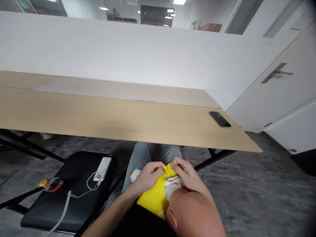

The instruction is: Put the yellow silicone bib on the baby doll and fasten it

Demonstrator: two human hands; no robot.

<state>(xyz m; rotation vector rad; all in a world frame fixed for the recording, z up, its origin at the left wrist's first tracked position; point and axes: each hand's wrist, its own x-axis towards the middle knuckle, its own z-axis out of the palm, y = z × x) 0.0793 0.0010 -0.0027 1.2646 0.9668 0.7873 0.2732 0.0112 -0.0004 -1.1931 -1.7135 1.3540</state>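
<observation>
Your left hand [151, 176], right hand [186, 173], lower centre: each grip pinched tight on yellow cloth [155, 197]. Doll [196, 214], bottom right of centre: uneven tug could tip it.

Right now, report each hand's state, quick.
Left hand: closed, holding the yellow cloth.
Right hand: closed, holding the yellow cloth too.

The cloth [153, 197] is bright yellow — the trousers [139, 154] are grey-blue, the chair [77, 177] is black, the floor [249, 191] is streaky grey.
</observation>
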